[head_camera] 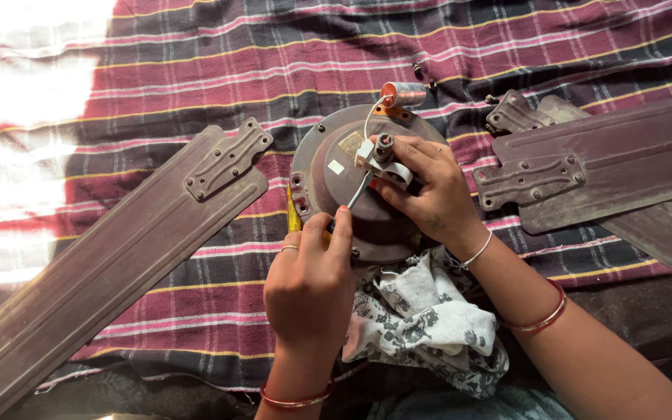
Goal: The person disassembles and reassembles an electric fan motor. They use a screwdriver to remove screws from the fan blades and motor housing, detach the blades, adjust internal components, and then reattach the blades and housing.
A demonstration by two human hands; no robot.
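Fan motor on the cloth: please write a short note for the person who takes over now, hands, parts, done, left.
Left hand: holds a yellow-handled screwdriver, tip at the connector.
Right hand: fingers steady the white connector at the shaft on the fan motor.
Capacitor lies wired at the motor's far edge.
Done: blades are off, on the cloth.
Left: connector is still on the motor.

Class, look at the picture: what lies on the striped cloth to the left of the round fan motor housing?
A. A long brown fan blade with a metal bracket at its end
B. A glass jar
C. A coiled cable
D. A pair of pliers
A: a long brown fan blade lies on the striped cloth left of the round motor housing, its metal bracket nearest the housing.
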